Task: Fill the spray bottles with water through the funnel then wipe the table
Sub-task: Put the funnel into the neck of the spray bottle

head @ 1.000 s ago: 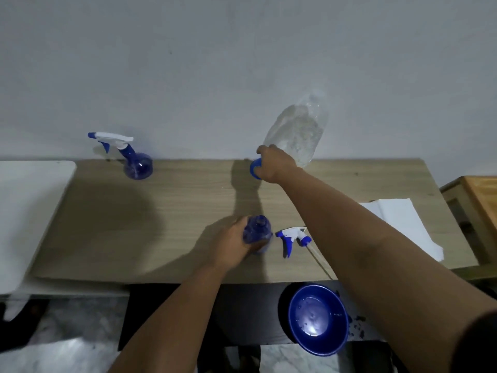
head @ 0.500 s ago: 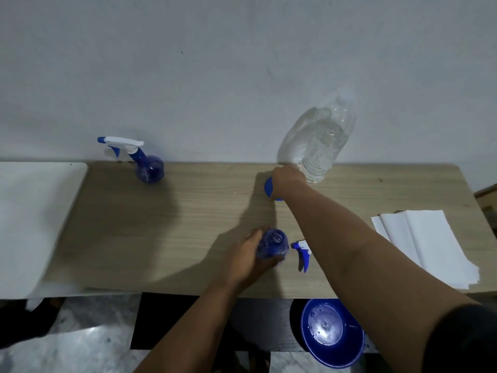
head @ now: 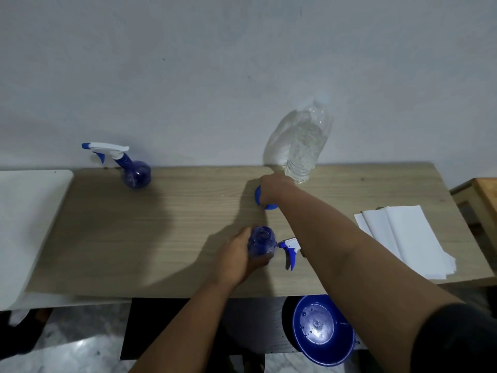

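Observation:
My left hand (head: pixel 236 258) grips an uncapped blue spray bottle (head: pixel 261 242) standing near the front of the wooden table (head: pixel 188 224). Its white-and-blue spray head (head: pixel 290 249) lies just to the right of it. My right hand (head: pixel 271 187) reaches to the back of the table and holds a blue funnel (head: pixel 262 199), mostly hidden under the hand. A clear plastic water bottle (head: pixel 305 149) stands right behind that hand against the wall. A second blue spray bottle (head: pixel 133 170), with its head on, stands at the back left.
A stack of white paper towels (head: pixel 403 238) lies at the table's right end. A blue basin (head: pixel 322 329) sits on a dark low surface below the front edge. A white surface (head: pixel 24 211) adjoins the table on the left, a wooden stand (head: pixel 481 189) on the right.
The view has shifted, so everything sits further right in frame. My right hand with the funnel has come slightly nearer, away from the water bottle. My left hand keeps its grip on the bottle.

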`<state>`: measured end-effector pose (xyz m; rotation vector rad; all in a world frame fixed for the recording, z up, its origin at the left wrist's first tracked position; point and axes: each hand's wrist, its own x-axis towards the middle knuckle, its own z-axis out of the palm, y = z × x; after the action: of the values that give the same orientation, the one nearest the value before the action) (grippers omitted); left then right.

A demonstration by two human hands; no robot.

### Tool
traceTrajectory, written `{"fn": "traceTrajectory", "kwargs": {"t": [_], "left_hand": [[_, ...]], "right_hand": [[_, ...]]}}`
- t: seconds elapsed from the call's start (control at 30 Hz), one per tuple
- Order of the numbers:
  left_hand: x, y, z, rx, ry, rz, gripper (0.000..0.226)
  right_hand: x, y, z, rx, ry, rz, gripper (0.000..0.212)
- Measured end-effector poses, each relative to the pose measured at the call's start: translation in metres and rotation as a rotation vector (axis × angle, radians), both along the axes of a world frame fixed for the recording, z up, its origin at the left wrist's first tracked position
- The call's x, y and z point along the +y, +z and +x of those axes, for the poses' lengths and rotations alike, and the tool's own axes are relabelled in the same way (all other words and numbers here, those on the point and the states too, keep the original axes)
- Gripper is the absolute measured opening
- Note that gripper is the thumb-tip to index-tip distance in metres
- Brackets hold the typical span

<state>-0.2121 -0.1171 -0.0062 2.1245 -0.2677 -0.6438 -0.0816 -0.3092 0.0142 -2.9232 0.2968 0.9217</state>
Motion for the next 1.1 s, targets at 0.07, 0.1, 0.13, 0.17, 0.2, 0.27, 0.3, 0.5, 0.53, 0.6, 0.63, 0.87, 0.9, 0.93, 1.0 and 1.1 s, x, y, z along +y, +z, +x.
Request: {"fn": "traceTrajectory", "kwargs": {"t": [0.07, 0.1, 0.13, 0.17, 0.2, 0.27, 0.3, 0.5, 0.53, 0.6, 0.63, 0.87, 0.9, 0.93, 1.0, 1.1], "left_hand": [[-0.002, 0.0, 0.0, 0.04, 0.007, 0.018, 0.072], [-0.003, 0.001, -0.001, 0.043, 0.009, 0.033, 0.073], [-0.004, 0.002, -0.001, 0.032, 0.01, 0.044, 0.073], [-0.004, 0.004, -0.003, 0.022, 0.014, 0.046, 0.072], [-0.004, 0.005, -0.005, 0.013, 0.018, 0.027, 0.07], [-0.004, 0.009, -0.008, 0.019, 0.043, -0.041, 0.067], [-0.005, 0.011, -0.01, 0.028, 0.062, -0.07, 0.066], [-0.01, 0.019, -0.014, 0.03, 0.102, -0.129, 0.06], [-0.01, 0.017, -0.014, 0.027, 0.098, -0.124, 0.06], [-0.011, 0.016, -0.012, 0.048, 0.102, -0.119, 0.062], [-0.011, 0.017, -0.01, 0.055, 0.099, -0.121, 0.063], [-0.01, 0.033, -0.013, 0.047, 0.086, -0.057, 0.039], [-0.012, 0.04, -0.016, 0.053, 0.09, -0.046, 0.035], [-0.014, 0.046, -0.018, 0.051, 0.08, -0.019, 0.033], [-0.018, 0.058, -0.023, 0.064, 0.069, -0.009, 0.031], [-0.015, 0.053, -0.02, 0.039, 0.041, 0.021, 0.031]], "right_hand": [[-0.004, 0.004, -0.004, -0.022, -0.018, 0.054, 0.063], [-0.005, 0.007, -0.008, -0.046, -0.042, 0.094, 0.069], [-0.007, 0.011, -0.012, -0.079, -0.076, 0.139, 0.075], [-0.008, 0.017, -0.017, -0.12, -0.117, 0.198, 0.079], [-0.009, 0.026, -0.023, -0.172, -0.164, 0.28, 0.081], [-0.009, 0.047, -0.037, -0.29, -0.26, 0.469, 0.081], [-0.007, 0.06, -0.046, -0.356, -0.295, 0.555, 0.078], [0.0, 0.096, -0.114, -0.615, -0.457, 1.01, 0.063], [0.0, 0.099, -0.125, -0.618, -0.465, 1.079, 0.064], [0.001, 0.1, -0.144, -0.603, -0.446, 1.151, 0.073], [0.002, 0.098, -0.152, -0.602, -0.422, 1.153, 0.081], [0.006, 0.083, -0.173, -0.649, -0.346, 1.109, 0.09], [0.007, 0.082, -0.176, -0.651, -0.331, 1.087, 0.09], [0.007, 0.08, -0.178, -0.653, -0.318, 1.06, 0.091], [0.008, 0.074, -0.183, -0.66, -0.28, 0.997, 0.095], [0.011, 0.065, -0.19, -0.689, -0.213, 0.909, 0.098]]}}
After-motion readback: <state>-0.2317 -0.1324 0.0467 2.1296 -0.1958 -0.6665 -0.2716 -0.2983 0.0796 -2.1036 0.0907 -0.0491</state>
